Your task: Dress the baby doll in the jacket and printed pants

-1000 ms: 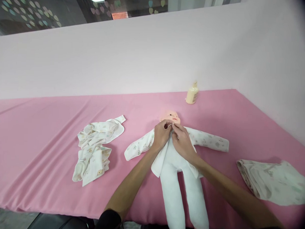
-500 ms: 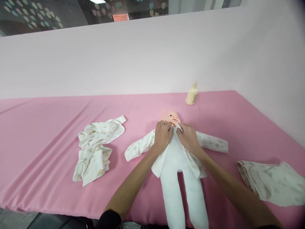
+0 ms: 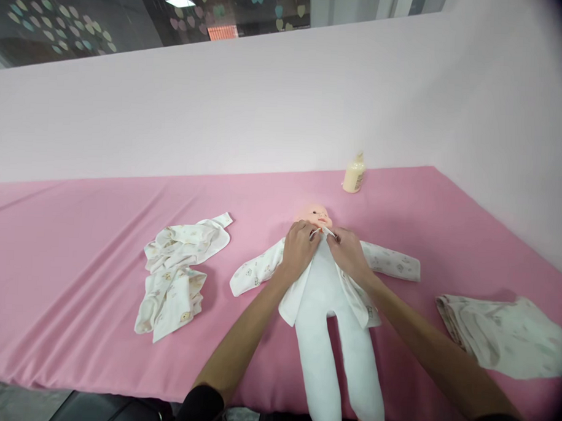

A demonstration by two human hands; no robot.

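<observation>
Step in hand, judged: closing printed baby top at neckline of doll, doll on back on pink table. Left hand pinched left collar edge; right hand pinched right edge, fingers pressed together just below doll's chin. Edges nearly met. Next likely needs aligning edges, fastening; fastener too small to tell.

Long table draped in smooth pink cloth, bearing a crumpled white printed baby garment at left, a white-bodied baby doll in an open printed jacket at centre, a cream plastic bottle by the far wall, and a folded pale printed cloth at right.
</observation>
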